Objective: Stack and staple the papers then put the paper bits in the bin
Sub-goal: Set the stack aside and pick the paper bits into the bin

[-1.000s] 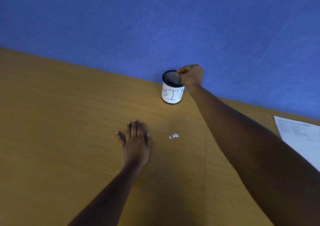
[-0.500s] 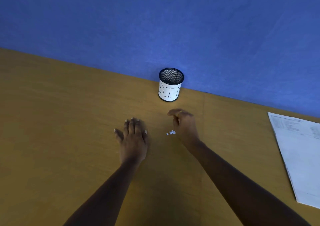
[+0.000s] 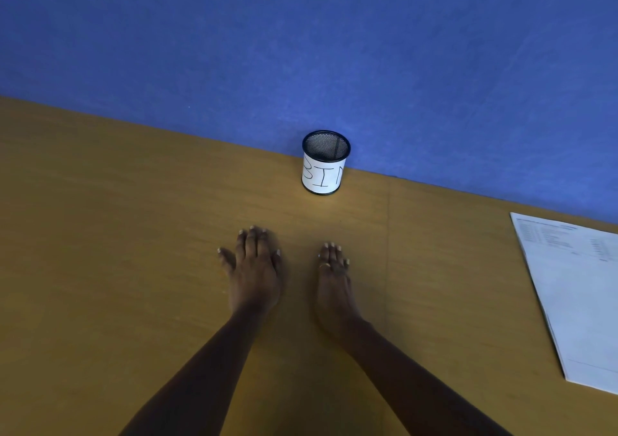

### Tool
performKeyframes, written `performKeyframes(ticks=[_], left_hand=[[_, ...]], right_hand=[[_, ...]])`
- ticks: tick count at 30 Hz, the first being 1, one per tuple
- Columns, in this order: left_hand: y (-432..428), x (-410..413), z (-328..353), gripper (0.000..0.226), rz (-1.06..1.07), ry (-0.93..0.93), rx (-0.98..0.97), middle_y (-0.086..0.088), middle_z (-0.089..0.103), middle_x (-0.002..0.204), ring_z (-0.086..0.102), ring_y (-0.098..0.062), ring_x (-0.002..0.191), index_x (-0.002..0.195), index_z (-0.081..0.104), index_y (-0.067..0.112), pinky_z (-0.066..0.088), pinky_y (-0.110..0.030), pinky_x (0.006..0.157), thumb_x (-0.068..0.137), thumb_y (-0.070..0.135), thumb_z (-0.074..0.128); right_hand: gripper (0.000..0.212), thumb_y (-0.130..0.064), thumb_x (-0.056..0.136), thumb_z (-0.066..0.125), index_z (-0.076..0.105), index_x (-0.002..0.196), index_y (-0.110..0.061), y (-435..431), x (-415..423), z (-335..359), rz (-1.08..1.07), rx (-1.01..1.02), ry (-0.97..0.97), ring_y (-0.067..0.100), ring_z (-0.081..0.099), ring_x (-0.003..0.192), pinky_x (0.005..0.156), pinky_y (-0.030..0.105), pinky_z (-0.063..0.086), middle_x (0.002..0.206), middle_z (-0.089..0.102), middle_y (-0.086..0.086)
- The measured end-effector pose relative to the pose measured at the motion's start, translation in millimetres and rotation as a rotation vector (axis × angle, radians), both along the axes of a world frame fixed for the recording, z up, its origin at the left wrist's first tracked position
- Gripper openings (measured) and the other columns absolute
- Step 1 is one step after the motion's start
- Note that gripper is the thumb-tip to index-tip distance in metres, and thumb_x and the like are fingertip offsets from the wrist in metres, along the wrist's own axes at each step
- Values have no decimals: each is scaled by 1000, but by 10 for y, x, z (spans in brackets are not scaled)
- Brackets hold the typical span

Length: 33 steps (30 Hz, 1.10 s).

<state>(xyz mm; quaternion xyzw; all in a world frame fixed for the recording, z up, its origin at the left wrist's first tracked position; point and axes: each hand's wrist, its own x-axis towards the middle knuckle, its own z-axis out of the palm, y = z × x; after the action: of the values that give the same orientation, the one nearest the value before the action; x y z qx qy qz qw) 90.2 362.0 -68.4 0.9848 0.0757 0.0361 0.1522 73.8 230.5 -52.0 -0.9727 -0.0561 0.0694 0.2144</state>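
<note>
Black mesh bin (image 3: pixel 325 168), wrapped in a white label reading BIN, stands upright at the far edge of the table (image 3: pixel 100 235), against the blue wall (image 3: pixel 301 51). Your left hand (image 3: pixel 255 271) and right hand (image 3: pixel 334 282) lie flat before it, fingers straight, holding nothing. The papers (image 3: pixel 575 295) lie well off to your right.

— Where are the hands?
— Both lie palm-down on the wooden worktop (image 3: pixel 117 235). The left hand (image 3: pixel 254 275) has straight fingers (image 3: pixel 252 245), and the right hand (image 3: pixel 334 278) lies near it, wearing a ring (image 3: pixel 325 265).
— And the bin?
— A black mesh bin (image 3: pixel 324 174) labelled "BIN" stands upright beyond them, against the blue wall (image 3: pixel 301 34). Printed papers (image 3: pixel 575 295) lie at the right edge, well apart.
</note>
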Motion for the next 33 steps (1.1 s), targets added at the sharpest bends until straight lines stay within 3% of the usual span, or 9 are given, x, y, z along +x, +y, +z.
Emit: performKeyframes(ticks=[6, 8, 10, 13, 18, 23, 26, 30, 33], left_hand=[[2, 3, 7, 53, -2, 6, -14, -7, 22, 155, 10, -23, 145, 146, 23, 11, 4, -55, 113, 99, 35, 27], [4, 3, -1, 55, -2, 9, -8, -8, 23, 154, 12, -24, 145, 145, 24, 11, 5, -56, 113, 98, 37, 23], [3, -2, -2, 65, 3, -10, 6, -10, 28, 152, 17, -26, 144, 144, 29, 9, 8, -57, 112, 92, 44, 10], [-4, 3, -23, 77, 6, -43, 4, -10, 34, 150, 22, -27, 142, 141, 35, 9, 11, -59, 111, 83, 46, 2], [-3, 4, -33, 78, 12, -28, -8, -10, 32, 151, 21, -26, 143, 142, 34, 9, 9, -58, 111, 81, 46, 1], [-9, 6, -34, 79, 18, -41, -21, -10, 32, 151, 21, -26, 143, 142, 34, 9, 9, -58, 111, 81, 47, 1], [-6, 5, -46, 80, 14, -27, -8, -9, 29, 152, 19, -25, 143, 143, 31, 9, 8, -57, 112, 80, 48, -2], [0, 8, -36, 77, 13, -16, -9, -9, 27, 153, 17, -24, 144, 144, 28, 10, 7, -56, 112, 83, 47, -1], [0, 13, -44, 65, 16, -7, -6, -8, 23, 154, 14, -24, 145, 145, 25, 10, 6, -56, 113, 91, 43, 8]], right_hand=[[48, -5, 99, 18, 8, 146, 1, -3, 54, 23, 171, -56, -30, 25, 0, 146, 117, 30, -1, 157, 2, 15], [49, -3, 89, 26, 38, 135, 10, -23, 48, 53, 170, -25, -85, 34, 34, 137, 113, 34, 25, 145, 36, 25], [44, -9, 76, 37, 68, 104, 6, -85, 96, 6, 219, -33, -111, 28, 67, 102, 88, 28, 51, 110, 69, 20], [38, -12, 79, 41, 72, 98, -3, -174, 135, 69, 333, -106, -95, 17, 68, 94, 81, 16, 50, 105, 70, 8], [36, -17, 71, 38, 71, 62, -7, -196, 201, 97, 419, -239, -181, 16, 67, 65, 48, 15, 51, 70, 69, 2], [37, -19, 66, 35, 68, 51, -13, -182, 252, 115, 433, -269, -229, 8, 64, 57, 45, 10, 45, 58, 65, -4], [28, -12, 70, 45, 70, 57, -10, -159, 269, 182, 371, -240, -276, 15, 66, 59, 50, 14, 48, 60, 67, 2], [25, -3, 90, 45, 67, 97, 5, -176, 387, 220, 176, -14, -35, 31, 60, 102, 86, 29, 43, 106, 67, 20], [18, 4, 77, 58, 73, 87, 4, -225, 455, 249, -121, 333, 24, 20, 66, 80, 65, 7, 43, 94, 73, 14]])
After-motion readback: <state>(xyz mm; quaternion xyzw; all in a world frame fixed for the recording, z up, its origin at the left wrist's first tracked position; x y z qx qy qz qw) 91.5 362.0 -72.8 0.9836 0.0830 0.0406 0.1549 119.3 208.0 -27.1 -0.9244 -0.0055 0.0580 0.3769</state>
